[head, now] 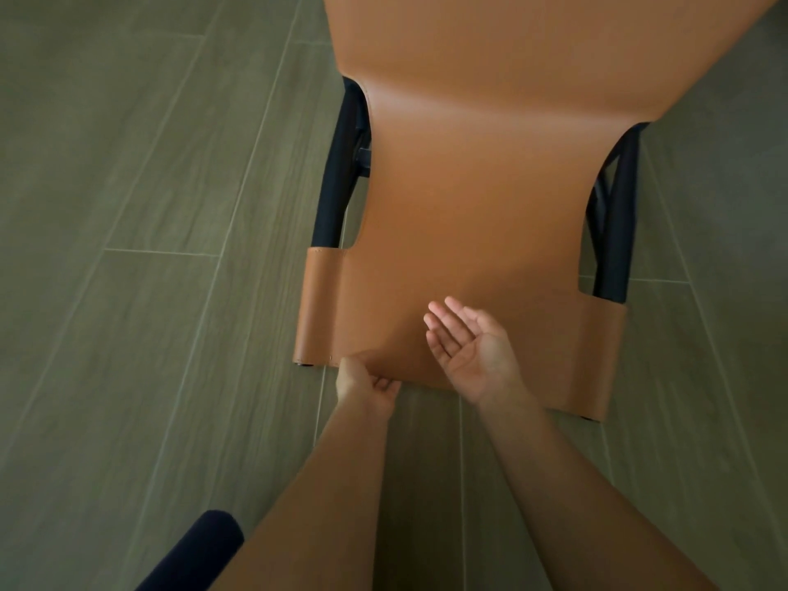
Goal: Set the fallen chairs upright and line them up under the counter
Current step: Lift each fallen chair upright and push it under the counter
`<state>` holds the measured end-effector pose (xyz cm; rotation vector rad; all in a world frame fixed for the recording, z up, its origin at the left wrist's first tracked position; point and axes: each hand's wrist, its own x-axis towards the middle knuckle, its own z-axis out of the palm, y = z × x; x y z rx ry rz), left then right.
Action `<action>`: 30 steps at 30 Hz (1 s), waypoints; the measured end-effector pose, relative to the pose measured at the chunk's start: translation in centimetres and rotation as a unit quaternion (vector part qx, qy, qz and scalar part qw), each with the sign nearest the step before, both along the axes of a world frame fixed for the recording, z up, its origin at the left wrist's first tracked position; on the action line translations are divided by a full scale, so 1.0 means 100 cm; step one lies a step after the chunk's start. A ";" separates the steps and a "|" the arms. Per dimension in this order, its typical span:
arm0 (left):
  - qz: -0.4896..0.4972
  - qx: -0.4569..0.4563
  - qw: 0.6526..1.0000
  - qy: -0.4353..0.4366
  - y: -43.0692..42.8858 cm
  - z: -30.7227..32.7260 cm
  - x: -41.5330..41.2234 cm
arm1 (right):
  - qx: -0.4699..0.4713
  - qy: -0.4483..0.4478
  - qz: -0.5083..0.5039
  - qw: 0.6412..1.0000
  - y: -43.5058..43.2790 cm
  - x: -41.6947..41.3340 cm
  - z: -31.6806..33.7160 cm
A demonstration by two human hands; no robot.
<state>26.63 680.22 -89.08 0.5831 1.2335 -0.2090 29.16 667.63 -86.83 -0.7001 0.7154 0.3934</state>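
Chair (482, 198) down on floor (128, 292), backrest top edge nearest. L hand (366, 383) pinches that edge; R hand (473, 347) palm up over backrest, fingers straight, empty. Leather prob. soft, slick, flexes w/ pull; black frame (337, 172) stiff, better hold. Likely heavyish.

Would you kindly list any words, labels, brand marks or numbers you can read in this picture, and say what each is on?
None: no word, label, brand, number or sign shows anywhere in this view. The tan leather chair, its black frame and the floor tiles are all plain.
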 end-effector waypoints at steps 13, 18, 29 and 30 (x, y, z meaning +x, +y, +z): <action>-0.006 -0.055 0.998 0.039 -0.003 0.072 -0.009 | -0.021 -0.011 0.014 1.000 0.001 -0.024 0.055; -0.002 -0.054 0.998 0.028 -0.008 0.120 -0.027 | -0.057 -0.049 0.035 0.997 -0.008 -0.034 0.103; 0.018 -0.079 0.992 0.095 -0.021 0.265 -0.084 | -0.454 -0.179 0.509 0.709 -0.037 -0.081 0.255; 0.019 -0.080 0.992 0.099 -0.020 0.278 -0.088 | -0.471 -0.191 0.563 0.652 -0.038 -0.088 0.266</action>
